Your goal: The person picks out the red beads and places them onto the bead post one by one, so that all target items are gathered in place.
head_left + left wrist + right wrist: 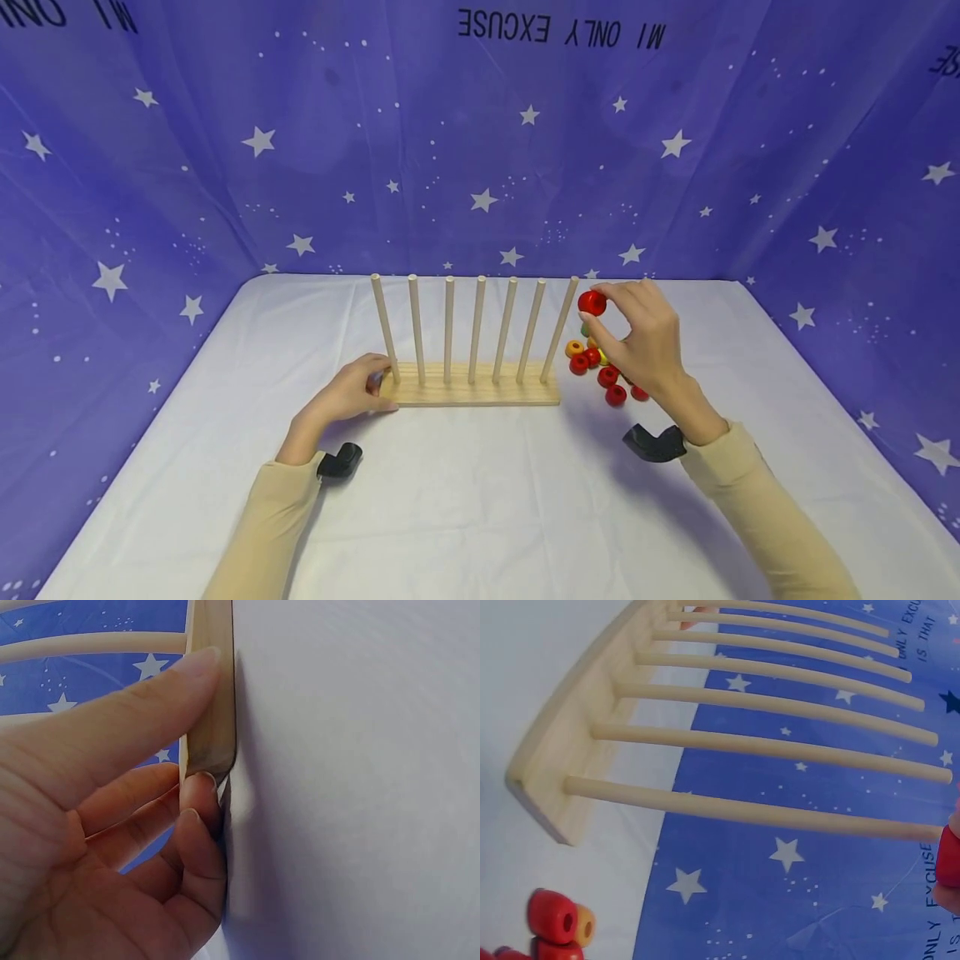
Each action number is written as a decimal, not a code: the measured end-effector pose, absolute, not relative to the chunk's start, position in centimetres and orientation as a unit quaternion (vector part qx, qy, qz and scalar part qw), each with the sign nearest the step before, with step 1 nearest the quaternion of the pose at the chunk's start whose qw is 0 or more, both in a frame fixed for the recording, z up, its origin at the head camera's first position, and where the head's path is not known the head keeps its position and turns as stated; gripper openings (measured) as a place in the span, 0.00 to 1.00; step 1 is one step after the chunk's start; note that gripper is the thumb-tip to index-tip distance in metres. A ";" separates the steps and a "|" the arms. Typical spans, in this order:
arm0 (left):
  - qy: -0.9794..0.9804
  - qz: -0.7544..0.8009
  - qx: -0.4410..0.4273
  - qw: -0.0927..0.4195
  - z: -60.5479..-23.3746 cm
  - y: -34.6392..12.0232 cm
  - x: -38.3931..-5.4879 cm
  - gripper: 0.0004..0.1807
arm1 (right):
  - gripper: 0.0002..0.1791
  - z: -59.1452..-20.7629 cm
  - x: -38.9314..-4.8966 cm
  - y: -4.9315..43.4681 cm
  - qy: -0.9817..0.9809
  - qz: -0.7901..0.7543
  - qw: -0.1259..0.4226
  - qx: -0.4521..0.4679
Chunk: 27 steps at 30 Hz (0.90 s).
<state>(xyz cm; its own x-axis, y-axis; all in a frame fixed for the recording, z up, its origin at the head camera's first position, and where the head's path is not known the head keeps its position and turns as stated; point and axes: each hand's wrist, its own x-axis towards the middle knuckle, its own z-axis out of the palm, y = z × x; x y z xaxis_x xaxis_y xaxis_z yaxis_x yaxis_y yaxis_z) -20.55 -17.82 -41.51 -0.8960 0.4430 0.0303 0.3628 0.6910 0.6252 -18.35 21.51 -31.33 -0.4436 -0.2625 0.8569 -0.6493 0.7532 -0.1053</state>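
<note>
A wooden peg rack (480, 393) with a row of several upright pegs stands on the table. At its left end my left hand (349, 388) grips the base; in the left wrist view the thumb lies along the front edge of the base (212, 712) and the other fingers are curled at its corner. My right hand (643, 333) pinches a red bead (592, 302) between thumb and forefinger, raised beside the top of the rightmost peg (564, 321). In the right wrist view that red bead (949, 856) shows at the right edge, right by the peg's tip.
Loose beads lie on the table right of the rack, mostly red (616, 395), with an orange bead (574, 348) and a green one partly hidden. A purple star-patterned curtain (480, 167) surrounds the white-covered table (465, 500). Black wrist mounts sit at both cuffs.
</note>
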 end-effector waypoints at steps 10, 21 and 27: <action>0.918 0.328 0.215 0.060 -41.5 -17.9 -20.5 0.39 | 0.18 -30.2 -18.6 20.7 -0.804 0.230 0.470 0.282; 0.920 0.324 0.212 0.063 -41.5 -17.8 -20.5 0.38 | 0.16 -29.5 -19.0 19.6 -0.794 0.251 0.481 0.274; 0.918 0.327 0.213 0.065 -41.4 -17.8 -20.5 0.39 | 0.17 -29.4 -19.1 19.4 -0.798 0.250 0.478 0.269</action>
<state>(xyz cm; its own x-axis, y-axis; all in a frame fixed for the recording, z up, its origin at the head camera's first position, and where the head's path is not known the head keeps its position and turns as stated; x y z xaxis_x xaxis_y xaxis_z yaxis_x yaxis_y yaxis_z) -20.46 -17.77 -41.44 -0.9008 0.4338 0.0207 0.3492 0.6952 0.6283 -19.09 19.38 -29.37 -0.3991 -0.1910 0.8968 -0.6680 0.7306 -0.1417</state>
